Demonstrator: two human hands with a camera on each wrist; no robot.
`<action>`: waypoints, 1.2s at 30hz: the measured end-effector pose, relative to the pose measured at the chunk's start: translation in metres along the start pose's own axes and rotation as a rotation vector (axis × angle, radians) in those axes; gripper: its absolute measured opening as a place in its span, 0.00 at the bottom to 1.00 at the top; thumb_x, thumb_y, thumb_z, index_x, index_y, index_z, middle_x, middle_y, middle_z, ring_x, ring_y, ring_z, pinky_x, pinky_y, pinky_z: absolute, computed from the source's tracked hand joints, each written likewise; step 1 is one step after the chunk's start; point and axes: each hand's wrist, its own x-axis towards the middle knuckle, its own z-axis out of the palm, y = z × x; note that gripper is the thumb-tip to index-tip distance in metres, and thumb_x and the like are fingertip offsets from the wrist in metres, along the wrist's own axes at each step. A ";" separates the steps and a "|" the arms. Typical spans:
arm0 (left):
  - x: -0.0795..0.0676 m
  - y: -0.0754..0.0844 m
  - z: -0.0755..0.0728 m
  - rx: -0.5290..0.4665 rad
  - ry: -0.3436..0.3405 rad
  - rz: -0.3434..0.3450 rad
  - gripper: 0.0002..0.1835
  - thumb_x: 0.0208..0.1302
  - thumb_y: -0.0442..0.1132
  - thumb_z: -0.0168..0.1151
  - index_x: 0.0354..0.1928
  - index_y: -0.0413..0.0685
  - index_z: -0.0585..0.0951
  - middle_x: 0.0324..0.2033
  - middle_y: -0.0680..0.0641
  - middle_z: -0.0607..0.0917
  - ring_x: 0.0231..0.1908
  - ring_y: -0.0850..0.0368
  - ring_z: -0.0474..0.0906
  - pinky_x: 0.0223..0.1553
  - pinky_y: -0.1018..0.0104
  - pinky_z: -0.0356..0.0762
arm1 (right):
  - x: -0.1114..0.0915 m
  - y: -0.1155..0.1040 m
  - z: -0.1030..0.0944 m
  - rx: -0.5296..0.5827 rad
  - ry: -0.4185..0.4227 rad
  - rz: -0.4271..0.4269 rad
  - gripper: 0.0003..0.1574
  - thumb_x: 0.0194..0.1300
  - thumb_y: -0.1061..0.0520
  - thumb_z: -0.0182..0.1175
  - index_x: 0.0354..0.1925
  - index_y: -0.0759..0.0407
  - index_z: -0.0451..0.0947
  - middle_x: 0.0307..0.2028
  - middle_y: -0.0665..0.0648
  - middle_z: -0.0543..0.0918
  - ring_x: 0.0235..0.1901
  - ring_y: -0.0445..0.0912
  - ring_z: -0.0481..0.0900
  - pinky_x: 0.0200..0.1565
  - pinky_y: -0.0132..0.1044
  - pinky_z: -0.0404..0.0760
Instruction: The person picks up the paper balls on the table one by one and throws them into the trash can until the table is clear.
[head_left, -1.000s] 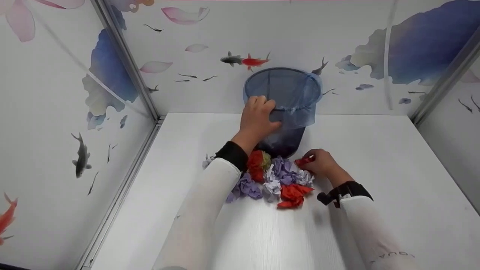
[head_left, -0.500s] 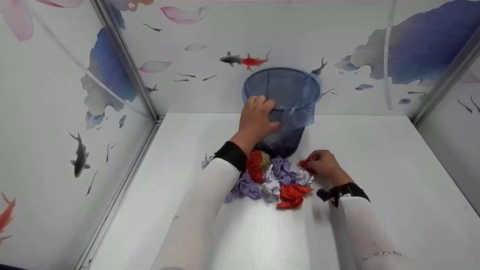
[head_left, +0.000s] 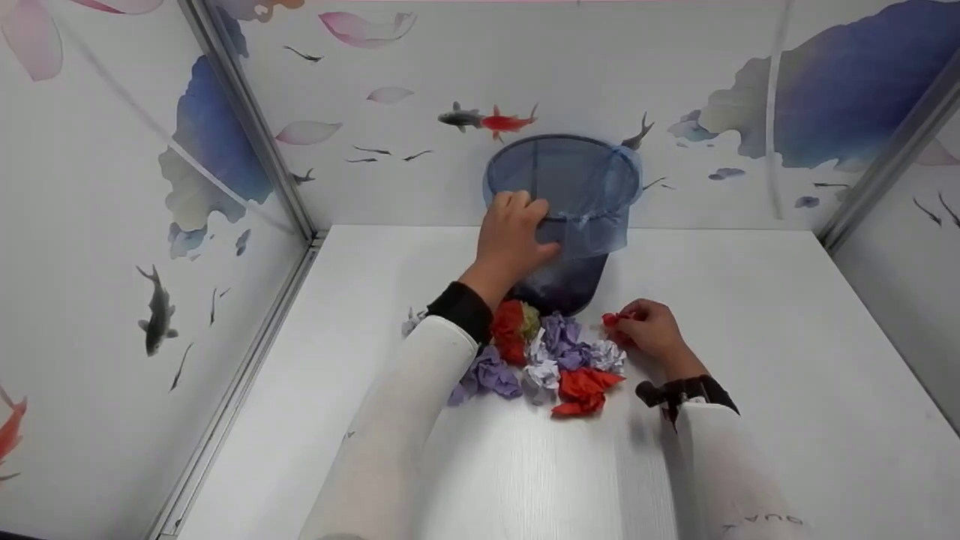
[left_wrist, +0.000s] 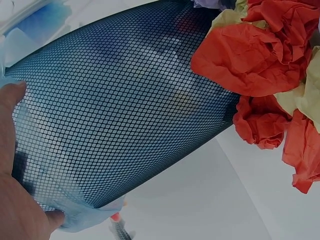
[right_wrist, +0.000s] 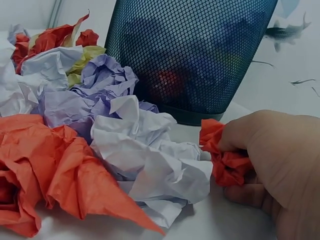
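A dark mesh wastebasket lined with a thin blue plastic bag stands against the back wall. My left hand grips its near left rim, fingers over the edge and thumb on the outside. Low to the table, right of the basket's foot, my right hand pinches a small crumpled red paper ball between thumb and fingers. Beside it lies a white crumpled paper, with a larger red crumpled paper nearer the front. Through the mesh, red, yellowish and purple patches show low in the basket.
Several more crumpled papers lie in front of the basket, among them a purple one and a red one partly behind my left wrist. A white table carries everything. Printed wall panels enclose the back and sides.
My right hand has shifted slightly to the right with the red paper ball, and its wrist has turned a little. The left hand stays on the basket's rim.
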 end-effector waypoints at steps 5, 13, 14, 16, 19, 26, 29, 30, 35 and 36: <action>0.001 0.001 0.001 -0.001 0.002 0.000 0.26 0.61 0.64 0.69 0.49 0.53 0.78 0.40 0.48 0.74 0.51 0.49 0.70 0.55 0.58 0.69 | -0.002 0.005 0.001 0.089 0.028 0.008 0.12 0.70 0.61 0.60 0.48 0.68 0.76 0.39 0.60 0.88 0.29 0.45 0.86 0.34 0.38 0.86; 0.000 0.000 0.001 0.011 0.011 0.008 0.27 0.61 0.64 0.69 0.48 0.52 0.78 0.39 0.48 0.74 0.50 0.49 0.70 0.57 0.57 0.69 | -0.001 0.008 -0.002 0.108 0.038 0.063 0.15 0.71 0.59 0.61 0.53 0.64 0.75 0.46 0.60 0.82 0.36 0.49 0.87 0.39 0.38 0.86; 0.000 0.000 0.001 0.012 0.013 0.008 0.26 0.61 0.64 0.70 0.48 0.52 0.78 0.39 0.48 0.74 0.50 0.49 0.70 0.57 0.57 0.69 | -0.001 0.008 -0.002 0.114 0.038 0.065 0.15 0.72 0.59 0.61 0.53 0.64 0.75 0.47 0.61 0.82 0.37 0.49 0.87 0.40 0.38 0.86; 0.000 0.000 0.001 0.009 0.014 0.006 0.26 0.61 0.64 0.70 0.47 0.52 0.78 0.39 0.48 0.74 0.50 0.49 0.70 0.56 0.57 0.68 | -0.002 0.008 -0.002 0.123 0.035 0.066 0.15 0.72 0.58 0.61 0.53 0.63 0.75 0.48 0.61 0.82 0.38 0.50 0.87 0.41 0.38 0.86; 0.000 0.000 0.001 0.005 0.017 0.008 0.26 0.61 0.64 0.70 0.47 0.52 0.78 0.39 0.48 0.73 0.49 0.49 0.70 0.56 0.57 0.68 | -0.004 0.008 -0.002 0.133 0.054 0.057 0.15 0.72 0.57 0.61 0.53 0.62 0.75 0.47 0.60 0.82 0.38 0.50 0.86 0.41 0.37 0.86; 0.000 0.000 0.002 0.004 0.013 0.014 0.26 0.61 0.64 0.70 0.48 0.53 0.78 0.39 0.48 0.73 0.49 0.50 0.70 0.58 0.57 0.67 | -0.009 0.010 -0.002 0.166 0.104 0.014 0.14 0.70 0.57 0.65 0.50 0.63 0.78 0.46 0.58 0.83 0.36 0.48 0.85 0.40 0.36 0.85; 0.000 0.001 0.002 0.005 0.018 0.019 0.26 0.61 0.63 0.70 0.49 0.53 0.79 0.39 0.48 0.73 0.48 0.50 0.70 0.58 0.57 0.67 | -0.008 0.012 -0.002 0.171 0.117 0.007 0.14 0.70 0.57 0.64 0.50 0.63 0.78 0.44 0.56 0.83 0.35 0.46 0.84 0.40 0.35 0.85; 0.000 0.001 0.002 0.007 0.019 0.020 0.26 0.61 0.64 0.70 0.49 0.53 0.79 0.39 0.48 0.74 0.48 0.50 0.70 0.58 0.57 0.68 | -0.008 0.012 -0.002 0.178 0.123 0.015 0.13 0.70 0.57 0.65 0.49 0.63 0.78 0.44 0.55 0.83 0.35 0.45 0.84 0.39 0.35 0.85; 0.001 0.000 0.003 0.011 0.020 0.019 0.26 0.61 0.64 0.70 0.48 0.53 0.79 0.39 0.48 0.74 0.49 0.50 0.71 0.58 0.57 0.68 | -0.008 0.011 -0.001 0.180 0.131 0.021 0.14 0.70 0.56 0.65 0.50 0.63 0.78 0.44 0.54 0.84 0.36 0.44 0.84 0.40 0.34 0.85; 0.001 0.000 0.003 0.011 0.019 0.018 0.26 0.61 0.64 0.70 0.48 0.53 0.78 0.39 0.48 0.74 0.50 0.50 0.71 0.58 0.57 0.68 | -0.008 0.010 -0.001 0.176 0.132 0.025 0.15 0.70 0.56 0.65 0.50 0.63 0.78 0.44 0.54 0.84 0.36 0.44 0.84 0.41 0.34 0.85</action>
